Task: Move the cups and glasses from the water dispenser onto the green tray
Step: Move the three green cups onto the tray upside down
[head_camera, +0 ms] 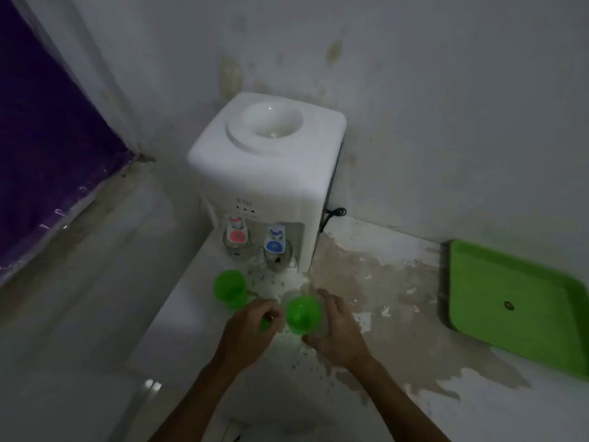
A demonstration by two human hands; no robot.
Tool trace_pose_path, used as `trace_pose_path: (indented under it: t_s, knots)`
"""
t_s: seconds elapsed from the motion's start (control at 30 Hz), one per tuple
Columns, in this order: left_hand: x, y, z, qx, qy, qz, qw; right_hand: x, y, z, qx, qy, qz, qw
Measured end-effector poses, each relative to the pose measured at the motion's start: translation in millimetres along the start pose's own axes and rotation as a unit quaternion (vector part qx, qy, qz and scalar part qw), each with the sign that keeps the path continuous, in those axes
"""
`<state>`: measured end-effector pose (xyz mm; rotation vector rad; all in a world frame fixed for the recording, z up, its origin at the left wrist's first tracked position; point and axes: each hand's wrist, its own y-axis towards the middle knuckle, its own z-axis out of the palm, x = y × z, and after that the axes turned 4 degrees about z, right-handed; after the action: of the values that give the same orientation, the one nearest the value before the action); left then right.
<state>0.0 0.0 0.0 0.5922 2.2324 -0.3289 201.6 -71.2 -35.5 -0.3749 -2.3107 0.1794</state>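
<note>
A white water dispenser (267,161) stands on the counter against the wall. Under its red tap is one clear glass (236,250), and under its blue tap another (278,259). In front of them a green cup (230,288) stands alone at the left. My right hand (338,333) wraps around a clear glass (320,323), and a second green cup (303,314) sits in or against it. My left hand (248,330) pinches a green part at that cup's left side; the blur hides which part. The green tray (497,275) lies far right.
The counter's surface (382,282) is stained and peeling between the dispenser and the tray. A small dark round spot (509,305) marks the tray's middle. A black cord (333,215) hangs behind the dispenser. The counter's edge drops off at the left, and a purple panel (41,148) fills the far left.
</note>
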Motion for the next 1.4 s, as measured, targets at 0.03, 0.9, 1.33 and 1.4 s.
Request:
trace_pose_path:
  t_s: [0.03, 0.9, 1.33, 1.4]
  knots:
    - [5.0, 4.6, -0.6, 0.002, -0.008, 0.004, 1.000, 0.3, 4.3, 3.6, 0.002, 0.003, 0.003, 1.000]
    - [-26.7, 49.1, 20.6, 0.142, -0.128, 0.023, 0.981, 13.2, -6.5, -5.2, -0.086, 0.162, 0.031, 0.983]
    - [-118.1, 39.1, 94.6, 0.100, -0.140, -0.009, 0.985, -60.0, -77.2, -69.4, -0.137, 0.262, 0.038, 0.954]
    - [-133.1, 44.6, 108.4, 0.081, -0.205, -0.063, 0.973, -77.4, -89.8, -84.1, -0.144, 0.300, 0.069, 0.941]
